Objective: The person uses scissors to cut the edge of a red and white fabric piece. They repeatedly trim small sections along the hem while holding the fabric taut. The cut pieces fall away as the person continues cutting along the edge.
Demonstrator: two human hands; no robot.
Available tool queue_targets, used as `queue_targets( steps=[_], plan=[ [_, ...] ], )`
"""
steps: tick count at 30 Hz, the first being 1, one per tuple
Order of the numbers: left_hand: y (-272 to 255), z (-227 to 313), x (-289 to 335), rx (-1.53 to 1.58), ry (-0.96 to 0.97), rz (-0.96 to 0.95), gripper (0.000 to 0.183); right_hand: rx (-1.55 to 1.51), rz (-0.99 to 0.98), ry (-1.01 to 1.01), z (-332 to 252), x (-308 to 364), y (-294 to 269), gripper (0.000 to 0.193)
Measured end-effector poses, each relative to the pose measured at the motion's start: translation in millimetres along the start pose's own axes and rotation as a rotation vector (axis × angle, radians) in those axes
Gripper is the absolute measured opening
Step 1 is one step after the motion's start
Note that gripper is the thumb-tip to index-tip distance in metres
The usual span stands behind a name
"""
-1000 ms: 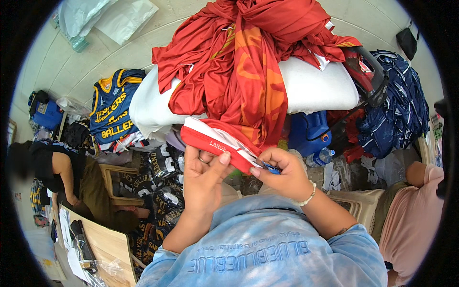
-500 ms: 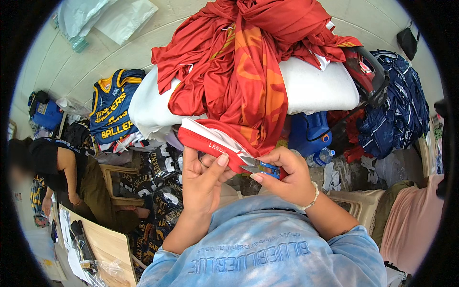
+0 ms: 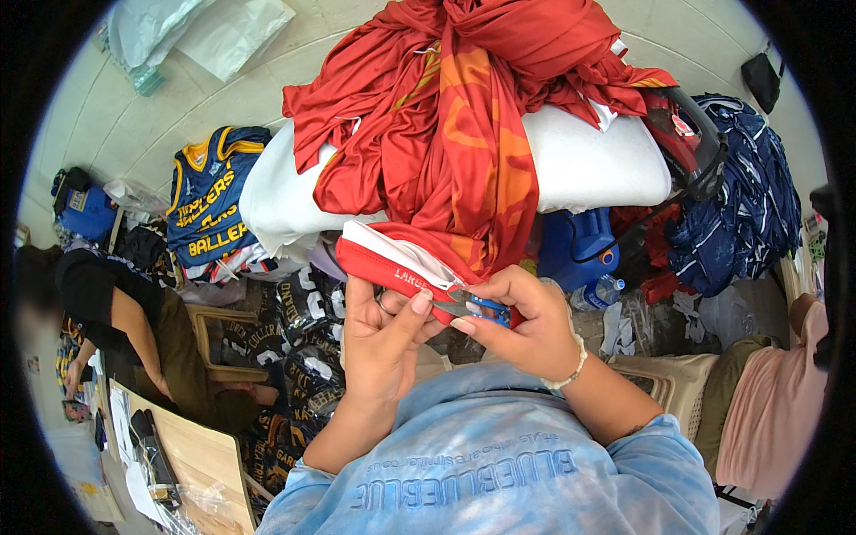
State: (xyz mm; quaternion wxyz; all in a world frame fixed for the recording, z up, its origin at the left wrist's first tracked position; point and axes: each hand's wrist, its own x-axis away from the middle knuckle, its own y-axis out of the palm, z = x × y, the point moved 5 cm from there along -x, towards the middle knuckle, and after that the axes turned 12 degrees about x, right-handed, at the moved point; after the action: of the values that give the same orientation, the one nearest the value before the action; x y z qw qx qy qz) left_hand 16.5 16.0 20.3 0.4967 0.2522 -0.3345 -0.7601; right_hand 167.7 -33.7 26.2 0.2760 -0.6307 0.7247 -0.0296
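Note:
My left hand [image 3: 382, 343] pinches the hem of a red garment [image 3: 370, 260] between thumb and fingers. A white inner band and a printed size marking show along that edge. In my right hand [image 3: 532, 332] is a pair of thread snips [image 3: 490, 308] with a blue handle. The metal blades reach the edge of the red fabric, close beside my left thumb. Whether they touch a thread is too small to tell. From the hem, the red and orange cloth runs up into a large heap of red garments [image 3: 383, 116].
Beneath the heap is a white padded board [image 3: 597, 165]. Navy garments [image 3: 736, 196] hang at right, near a blue container [image 3: 578, 248] and a plastic bottle [image 3: 597, 292]. A navy jersey [image 3: 214, 201] lies at left. Nearby a person [image 3: 111, 299] bends by a wooden board [image 3: 192, 437].
My right hand and the snips have shifted slightly left, nearer my left thumb, and the blades look closer together. At left the other person's arm has moved.

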Motion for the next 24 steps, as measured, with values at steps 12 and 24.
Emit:
queue_targets(
  steps=[12, 24],
  plan=[
    [0.5, -0.9, 1.3, -0.091, 0.033, 0.010, 0.052, 0.012, 0.012, -0.009, 0.1, -1.5, -1.9, 0.026],
    [0.5, -1.9, 1.1, -0.056, 0.060, 0.031, 0.047, -0.333, -0.121, 0.203, 14.5, 5.1, 12.5, 0.020]
  ],
)
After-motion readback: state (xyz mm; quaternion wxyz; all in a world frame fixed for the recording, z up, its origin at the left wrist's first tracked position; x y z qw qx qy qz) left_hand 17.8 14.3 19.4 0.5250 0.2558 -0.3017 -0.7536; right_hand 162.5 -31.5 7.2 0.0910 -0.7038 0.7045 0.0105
